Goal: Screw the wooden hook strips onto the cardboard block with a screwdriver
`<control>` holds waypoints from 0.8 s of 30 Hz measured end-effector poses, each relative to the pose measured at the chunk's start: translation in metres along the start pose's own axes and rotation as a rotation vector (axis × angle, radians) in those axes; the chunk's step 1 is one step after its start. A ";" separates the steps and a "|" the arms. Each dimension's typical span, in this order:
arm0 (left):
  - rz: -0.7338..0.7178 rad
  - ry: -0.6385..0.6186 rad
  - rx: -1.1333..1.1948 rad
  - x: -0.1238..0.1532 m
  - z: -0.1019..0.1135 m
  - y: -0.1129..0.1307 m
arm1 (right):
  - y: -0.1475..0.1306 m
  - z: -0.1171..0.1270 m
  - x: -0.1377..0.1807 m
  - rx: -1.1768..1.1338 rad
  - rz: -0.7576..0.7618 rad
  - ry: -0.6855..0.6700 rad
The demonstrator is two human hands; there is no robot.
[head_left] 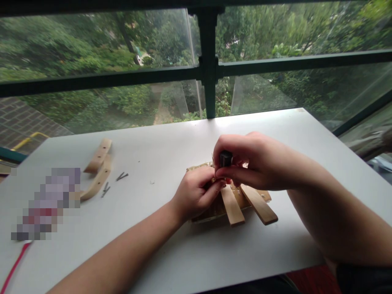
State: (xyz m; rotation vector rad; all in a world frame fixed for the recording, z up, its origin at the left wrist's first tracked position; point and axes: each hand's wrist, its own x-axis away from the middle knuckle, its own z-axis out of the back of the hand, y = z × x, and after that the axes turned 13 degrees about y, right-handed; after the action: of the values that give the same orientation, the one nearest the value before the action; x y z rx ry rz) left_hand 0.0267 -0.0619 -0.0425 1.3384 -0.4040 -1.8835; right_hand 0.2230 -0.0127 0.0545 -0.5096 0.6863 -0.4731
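My right hand (251, 161) is closed around a small dark screwdriver handle (226, 158), held upright over a wooden assembly (245, 202) of flat slats on the white table (183, 253). My left hand (196, 194) is closed in a pinch just below it, pressing on the wooden piece; what its fingertips hold is too small to make out. Two slats stick out toward me from under the hands.
Two curved wooden pieces with holes (98, 169) lie at the left, with several dark screws (121, 176) beside them. A blurred-out object (45, 204) and a red cord (14, 265) sit at the far left. A green window frame (210, 61) runs behind the table.
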 end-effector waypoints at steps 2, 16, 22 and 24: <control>-0.001 -0.003 -0.004 0.000 0.000 0.000 | -0.001 0.000 0.000 0.008 -0.015 0.009; -0.032 0.022 0.008 -0.002 0.000 0.000 | 0.000 -0.007 0.000 -0.042 -0.016 0.051; -0.012 0.002 0.040 -0.001 0.000 -0.001 | 0.001 0.001 0.001 -0.157 0.070 -0.076; -0.020 -0.004 0.041 -0.001 -0.001 0.000 | 0.002 0.001 0.000 -0.111 0.061 -0.068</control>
State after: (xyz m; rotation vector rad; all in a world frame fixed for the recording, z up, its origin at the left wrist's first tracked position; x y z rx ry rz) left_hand 0.0276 -0.0604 -0.0422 1.3699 -0.4348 -1.9043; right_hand 0.2242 -0.0105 0.0537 -0.6046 0.6635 -0.3605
